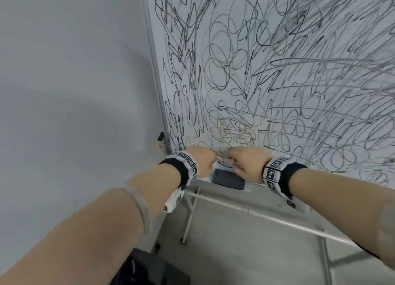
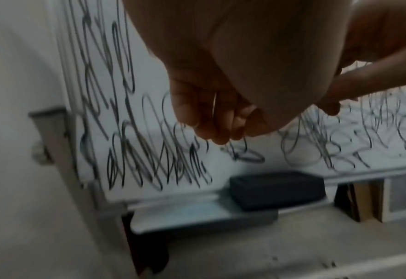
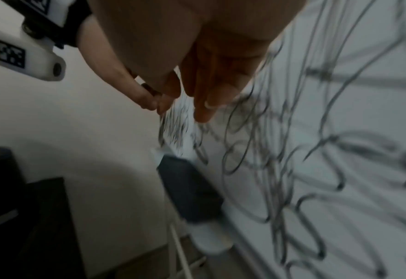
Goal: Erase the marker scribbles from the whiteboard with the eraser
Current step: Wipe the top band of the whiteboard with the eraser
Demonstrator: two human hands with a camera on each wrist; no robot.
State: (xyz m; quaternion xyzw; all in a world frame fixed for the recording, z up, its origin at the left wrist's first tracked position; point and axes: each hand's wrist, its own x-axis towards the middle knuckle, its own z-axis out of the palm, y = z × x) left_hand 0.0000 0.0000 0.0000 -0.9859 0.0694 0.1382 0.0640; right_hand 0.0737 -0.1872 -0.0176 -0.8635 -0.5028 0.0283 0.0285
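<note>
The whiteboard (image 1: pixel 277 71) is covered in black marker scribbles down to its lower edge. A dark rectangular eraser (image 1: pixel 228 179) (image 2: pixel 277 188) (image 3: pixel 190 190) lies on the small grey tray (image 2: pixel 185 213) under the board's lower left corner. Both hands hover side by side just above it, in front of the board. My left hand (image 1: pixel 210 158) (image 2: pixel 221 120) has loosely curled fingers and holds nothing. My right hand (image 1: pixel 237 158) (image 3: pixel 197 98) points its fairly straight fingers down towards the eraser, empty. Neither hand touches the eraser.
A plain grey wall (image 1: pixel 64 92) stands left of the board's metal frame (image 1: pixel 154 60). Thin metal stand bars (image 1: pixel 256 213) cross below the tray over a grey floor. A dark object (image 1: pixel 145 267) sits low by my left forearm.
</note>
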